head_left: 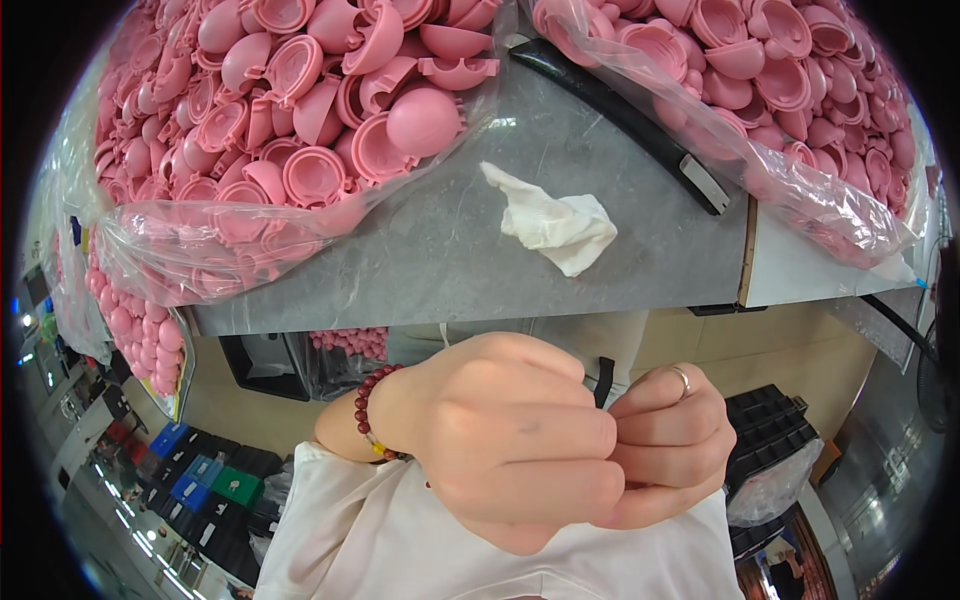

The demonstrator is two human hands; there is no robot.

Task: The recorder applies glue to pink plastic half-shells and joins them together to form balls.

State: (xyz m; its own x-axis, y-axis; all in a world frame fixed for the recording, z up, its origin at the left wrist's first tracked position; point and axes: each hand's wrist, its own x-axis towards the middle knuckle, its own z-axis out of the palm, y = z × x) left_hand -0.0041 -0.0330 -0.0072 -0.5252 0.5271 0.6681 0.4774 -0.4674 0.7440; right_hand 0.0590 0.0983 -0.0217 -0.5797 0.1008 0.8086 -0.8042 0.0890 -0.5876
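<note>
My left hand (515, 445), with a dark red bead bracelet (363, 405) at its wrist, is held in front of my body, back upward and fingers curled. Against its fingertips rests my right hand (672, 445), also curled, with a ring (682, 381) on one finger. Both hands are closed and pressed together; whatever lies between them, if anything, is hidden. A short black strip (604, 382) shows just above where they meet, and I cannot tell whether it is held. Beyond the hands, a crumpled white cloth or tissue (560, 228) lies on the grey table (430, 265).
Pink hollow half-shells fill a clear plastic bag (215, 250) at the far left and another bag (790, 190) at the far right. Between them lies a long black curved bar (620, 115) with a silvery end. Black crates (770, 430) stand below on the right, coloured bins (235, 485) lower left.
</note>
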